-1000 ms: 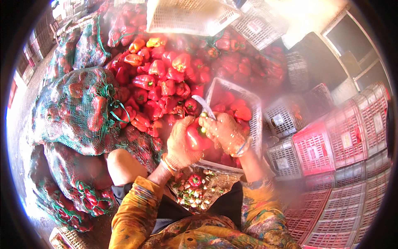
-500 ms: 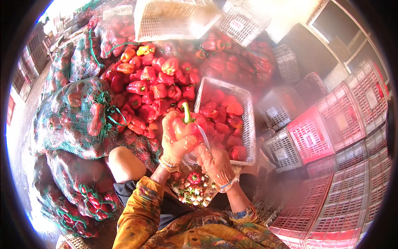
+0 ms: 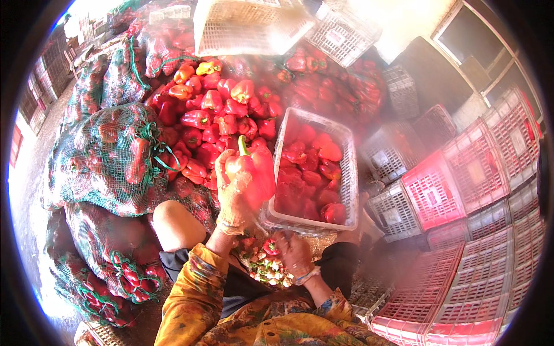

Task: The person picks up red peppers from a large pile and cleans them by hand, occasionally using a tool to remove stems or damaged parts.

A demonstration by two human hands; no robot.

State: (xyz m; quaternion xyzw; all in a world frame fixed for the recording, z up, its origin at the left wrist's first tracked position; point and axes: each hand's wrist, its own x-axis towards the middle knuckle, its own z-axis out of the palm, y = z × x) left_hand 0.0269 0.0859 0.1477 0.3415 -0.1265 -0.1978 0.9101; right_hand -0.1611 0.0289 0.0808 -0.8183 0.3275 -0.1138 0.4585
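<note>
My left hand (image 3: 234, 193), in a soiled glove, grips a large red bell pepper (image 3: 257, 173) from its left side, its green stem pointing up. My right hand (image 3: 295, 254), also gloved, is lower, between my knees, and its fingers are curled. It is closed on a knife, though the blade is blurred and hard to make out. Beneath the hands lie cut pepper cores and scraps (image 3: 270, 271), with a small red pepper piece (image 3: 270, 247) among them. A white crate (image 3: 353, 179) of red peppers stands just beyond my right hand.
Loose red peppers (image 3: 210, 124) are heaped in front. Green mesh sacks (image 3: 104, 161) full of peppers are piled on the left. Red and white crates (image 3: 456, 277) are stacked along the right, and another white crate (image 3: 248, 29) sits at the far side.
My right hand has dropped from beside the pepper toward the scraps, taking the knife away from it. My left hand has shifted slightly left and raised the pepper.
</note>
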